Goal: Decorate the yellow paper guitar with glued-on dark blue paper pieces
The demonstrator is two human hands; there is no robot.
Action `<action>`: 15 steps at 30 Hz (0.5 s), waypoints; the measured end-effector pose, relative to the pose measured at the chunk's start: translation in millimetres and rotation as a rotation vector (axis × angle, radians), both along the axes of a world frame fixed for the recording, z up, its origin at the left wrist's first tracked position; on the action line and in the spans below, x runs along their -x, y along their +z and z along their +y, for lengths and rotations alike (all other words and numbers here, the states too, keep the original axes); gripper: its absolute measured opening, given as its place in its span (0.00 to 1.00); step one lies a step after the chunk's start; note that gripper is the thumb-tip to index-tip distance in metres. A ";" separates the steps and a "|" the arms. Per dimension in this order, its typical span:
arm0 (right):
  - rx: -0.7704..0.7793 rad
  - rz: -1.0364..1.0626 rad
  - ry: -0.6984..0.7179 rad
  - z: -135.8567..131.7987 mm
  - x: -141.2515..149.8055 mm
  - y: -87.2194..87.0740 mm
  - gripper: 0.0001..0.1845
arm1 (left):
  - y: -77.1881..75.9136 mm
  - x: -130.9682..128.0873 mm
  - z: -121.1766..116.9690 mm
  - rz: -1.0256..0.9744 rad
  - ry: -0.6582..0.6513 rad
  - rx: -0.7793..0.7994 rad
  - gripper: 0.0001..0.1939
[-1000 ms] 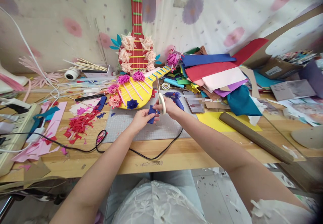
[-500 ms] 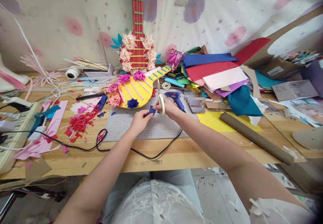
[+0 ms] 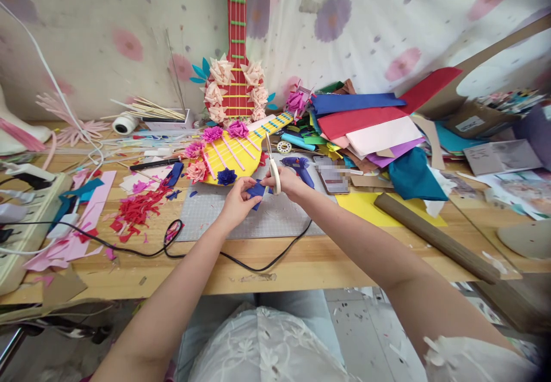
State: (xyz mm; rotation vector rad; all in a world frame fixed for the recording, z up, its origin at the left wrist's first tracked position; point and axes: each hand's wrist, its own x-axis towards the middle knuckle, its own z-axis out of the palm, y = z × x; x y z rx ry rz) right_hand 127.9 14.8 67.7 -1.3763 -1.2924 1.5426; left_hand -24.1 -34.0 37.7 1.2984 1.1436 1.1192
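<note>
Near the middle of the front edge of the desk (image 3: 318,267), the left hand (image 3: 236,205) pinches a dark blue paper piece (image 3: 257,191) above a grey cutting mat (image 3: 206,218); just beside it, the right hand (image 3: 289,184) grips white-handled scissors (image 3: 274,176). Toward the back edge lies a flower-trimmed yellow model lute (image 3: 235,155).

Bright, even, diffuse light at the grip; source out of view. Shadows faint and soft on the mat (image 3: 215,218) beneath. Scissors (image 3: 276,176) and blue paper (image 3: 257,191) readable, fine edges slightly soft. Beyond the grip, curtain (image 3: 370,8) whiter to the right, greyer to the left. Just right of the grip, blocky pixels mask part of the phone (image 3: 336,184). Far right, pens (image 3: 512,99) smeared; frame edge darkens. Nearer than the grip, wide lens swells both forearms (image 3: 361,241); under-table space at left dim.
</note>
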 end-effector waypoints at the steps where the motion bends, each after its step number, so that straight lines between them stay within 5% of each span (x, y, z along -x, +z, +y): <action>1: 0.003 0.002 -0.001 0.6 0.0 -1.1 0.20 | -0.8 0.3 -0.1 0.015 -0.011 0.003 0.18; 9: 0.009 -0.013 0.020 4.7 -0.3 -3.5 0.21 | -5.8 0.1 2.6 0.028 -0.023 -0.017 0.18; 15: -0.165 -0.180 0.208 -8.2 -27.8 16.7 0.23 | -13.9 2.1 -0.4 0.011 0.053 0.011 0.20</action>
